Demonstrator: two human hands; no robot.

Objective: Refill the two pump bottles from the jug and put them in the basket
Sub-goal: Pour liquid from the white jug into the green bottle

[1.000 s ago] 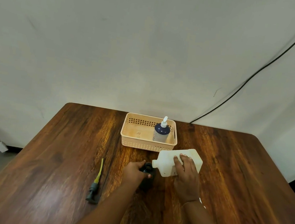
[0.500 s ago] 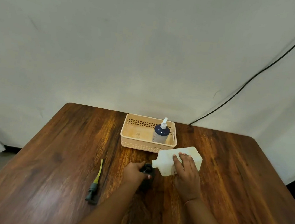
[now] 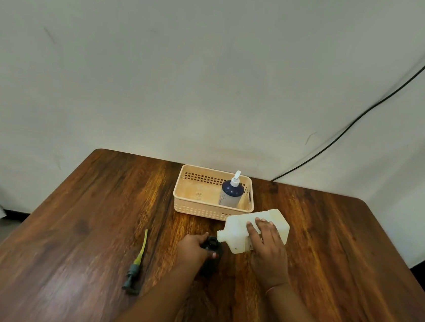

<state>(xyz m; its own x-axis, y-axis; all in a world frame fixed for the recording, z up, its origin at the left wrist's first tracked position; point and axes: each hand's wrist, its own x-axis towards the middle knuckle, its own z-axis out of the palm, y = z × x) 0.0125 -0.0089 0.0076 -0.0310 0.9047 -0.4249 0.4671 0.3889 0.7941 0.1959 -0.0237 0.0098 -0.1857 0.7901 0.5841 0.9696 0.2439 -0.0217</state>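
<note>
Pretty much no movement since a second ago: white jug (image 3: pixel 235 231) still tipped, spout right at the open mouth of the dark bottle (image 3: pixel 213 244). Around on the wooden surface (image 3: pixel 78 238): loose pump (image 3: pixel 135 271) with yellow tube off to the left, beige basket (image 3: pixel 200 211) just behind, blue pump bottle (image 3: pixel 231 193) upright inside. Left grip (image 3: pixel 192 248) wrapped round the dark bottle, right grip (image 3: pixel 268 254) clamped over the jug's side.

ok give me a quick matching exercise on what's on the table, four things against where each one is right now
1 white jug
2 dark open bottle
3 blue pump bottle
4 loose pump

a standing in the basket
b lying on the table, untouched
c tilted in the right hand
d gripped by the left hand

Pairs: 1-c, 2-d, 3-a, 4-b
</note>
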